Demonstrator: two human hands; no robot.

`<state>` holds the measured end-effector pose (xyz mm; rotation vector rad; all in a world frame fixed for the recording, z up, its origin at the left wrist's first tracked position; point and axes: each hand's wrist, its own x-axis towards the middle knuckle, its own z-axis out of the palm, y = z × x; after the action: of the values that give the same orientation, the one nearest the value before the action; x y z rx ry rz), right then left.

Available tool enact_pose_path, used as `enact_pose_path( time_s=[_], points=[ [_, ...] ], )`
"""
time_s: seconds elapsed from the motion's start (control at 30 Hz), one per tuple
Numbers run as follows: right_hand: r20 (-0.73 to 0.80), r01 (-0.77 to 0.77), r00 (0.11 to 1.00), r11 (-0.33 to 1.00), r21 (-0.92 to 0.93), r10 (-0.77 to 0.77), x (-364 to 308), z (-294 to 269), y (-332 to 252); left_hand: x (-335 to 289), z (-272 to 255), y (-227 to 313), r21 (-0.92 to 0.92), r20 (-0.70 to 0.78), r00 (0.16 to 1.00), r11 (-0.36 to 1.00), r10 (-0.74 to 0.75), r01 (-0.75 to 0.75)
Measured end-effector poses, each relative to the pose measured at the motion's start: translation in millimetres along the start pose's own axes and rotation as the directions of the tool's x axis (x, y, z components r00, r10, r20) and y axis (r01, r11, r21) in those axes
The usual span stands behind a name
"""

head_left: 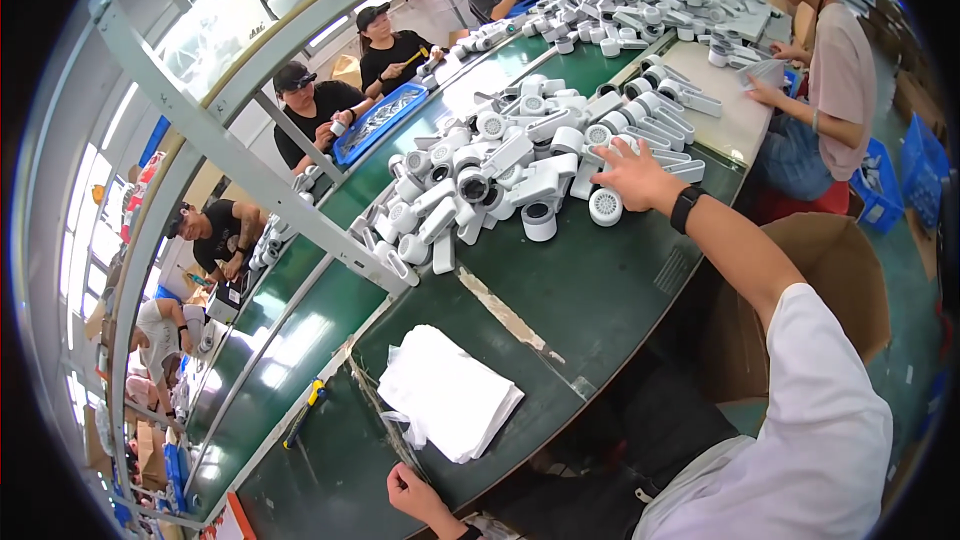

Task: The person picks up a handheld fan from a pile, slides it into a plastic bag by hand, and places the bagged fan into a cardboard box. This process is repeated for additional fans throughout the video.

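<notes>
White sleeve (825,402) fills four o'clock, right grip (636,178) spreads at two, left grip (415,496) at six I cannot tell, and many heaped parts (512,152) apparently remain.

Heaped parts (510,165) before you: smooth moulded plastic, soft sheen. Your bench (590,310): smooth, faint gloss; worn strip (505,312) on it rough, flaking. Sheet stack (445,390): thin, matt, paper or film, can't tell. Belt (290,340) beyond: slick, glossy, throwing light back at you. Frame (250,162): painted metal. Your sleeve (830,390): soft matt cloth. Box (825,275): dull cardboard.
</notes>
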<state>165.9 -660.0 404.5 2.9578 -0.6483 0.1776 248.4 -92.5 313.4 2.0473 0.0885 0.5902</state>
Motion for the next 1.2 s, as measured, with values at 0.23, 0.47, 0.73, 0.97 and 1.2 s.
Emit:
enact_pose_path(
  time_s=[0.23, 0.47, 0.73, 0.97, 1.2],
  points=[
    [-0.164, 0.184, 0.967, 0.980, -0.079, -0.195, 1.7, 18.9, -19.4, 3.4, -1.0, -5.3, 0.013, -0.020, 1.000, 1.000, 0.024, -0.024],
    [-0.332, 0.354, 0.934, 0.210, 0.911, -0.132, -69.3, -16.6, -111.3, 7.5, -0.5, -13.5, -0.107, -0.019, 1.000, 0.994, -0.008, 0.006],
    [0.288, -0.569, 0.817, -0.620, 0.540, -0.500, -130.8, 28.5, -191.4, -38.3, 13.5, 105.6, 0.030, 0.245, 0.861, 0.885, 0.445, -0.465],
    [0.164, -0.446, 0.882, -0.670, 0.593, -0.442, -132.8, 44.7, -196.3, -32.0, 31.7, 98.9, 0.217, 0.405, 0.795, 0.797, 0.451, -0.564],
    [0.158, -0.480, 0.866, -0.698, 0.532, -0.475, -131.4, 43.2, -202.2, -39.8, 40.1, 115.8, 0.079, 0.365, 0.783, 0.821, 0.504, -0.565]
  ],
)
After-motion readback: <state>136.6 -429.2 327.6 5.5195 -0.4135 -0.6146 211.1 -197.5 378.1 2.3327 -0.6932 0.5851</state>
